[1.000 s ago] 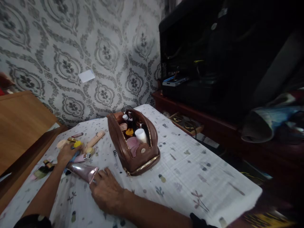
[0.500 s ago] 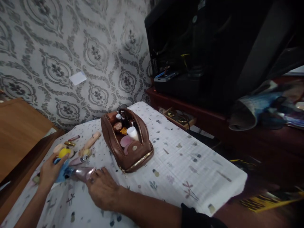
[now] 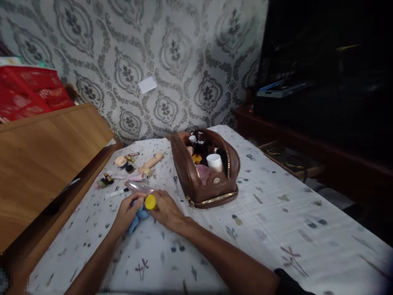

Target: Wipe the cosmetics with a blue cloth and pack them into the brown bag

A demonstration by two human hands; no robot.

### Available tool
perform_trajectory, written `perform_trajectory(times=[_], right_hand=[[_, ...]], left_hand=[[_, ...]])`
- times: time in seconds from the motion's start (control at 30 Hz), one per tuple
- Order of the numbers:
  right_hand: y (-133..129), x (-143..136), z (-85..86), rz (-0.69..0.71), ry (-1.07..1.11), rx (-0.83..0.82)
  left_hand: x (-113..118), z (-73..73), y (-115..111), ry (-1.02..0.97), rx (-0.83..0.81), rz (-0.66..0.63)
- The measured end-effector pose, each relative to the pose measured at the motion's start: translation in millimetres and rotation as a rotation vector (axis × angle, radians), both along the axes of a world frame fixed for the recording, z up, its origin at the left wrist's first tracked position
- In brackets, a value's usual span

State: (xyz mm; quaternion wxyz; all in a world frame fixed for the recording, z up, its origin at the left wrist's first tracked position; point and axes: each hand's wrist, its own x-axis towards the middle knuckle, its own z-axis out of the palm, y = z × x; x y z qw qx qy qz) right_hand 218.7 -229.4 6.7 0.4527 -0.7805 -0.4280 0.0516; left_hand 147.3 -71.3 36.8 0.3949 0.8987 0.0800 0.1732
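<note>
My left hand (image 3: 127,211) is closed on a crumpled blue cloth (image 3: 135,223). Beside it, touching or nearly so, my right hand (image 3: 167,211) grips a small item with a round yellow end (image 3: 150,202). A shiny pinkish tube (image 3: 138,187) lies just beyond both hands. To the right, a brown bag (image 3: 192,176) stands unzipped, with a white-capped container (image 3: 215,162) and other items inside. Left of the bag lie several cosmetics, among them a peach tube (image 3: 152,162), a white tube (image 3: 115,194) and a round jar (image 3: 121,162).
A patterned white cloth (image 3: 245,254) covers the surface. At the left stands a wooden panel (image 3: 58,155) with a red box (image 3: 33,90) behind it. A dark red cabinet with an open drawer (image 3: 294,168) is at the right. Patterned wallpaper rises behind.
The view has swung left. The shiny tube now lies beyond the hands, out of my right hand, which holds the yellow-ended item instead. My two hands have come together.
</note>
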Motion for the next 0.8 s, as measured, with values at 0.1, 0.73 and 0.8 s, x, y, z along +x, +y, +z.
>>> perform_trajectory(times=[0.1, 0.73, 0.8], right_hand=[[0, 1, 1.8, -0.006, 0.002, -0.029], [9, 13, -14.5, -0.094, -0.043, -0.093], [8, 13, -13.9, -0.086, -0.012, -0.058]], left_hand=[[-3, 2.1, 2, -0.083, -0.048, 0.189], [24, -25.6, -41, -0.232, 0.028, 0.013], [26, -25.0, -40, -0.239, 0.038, 0.02]])
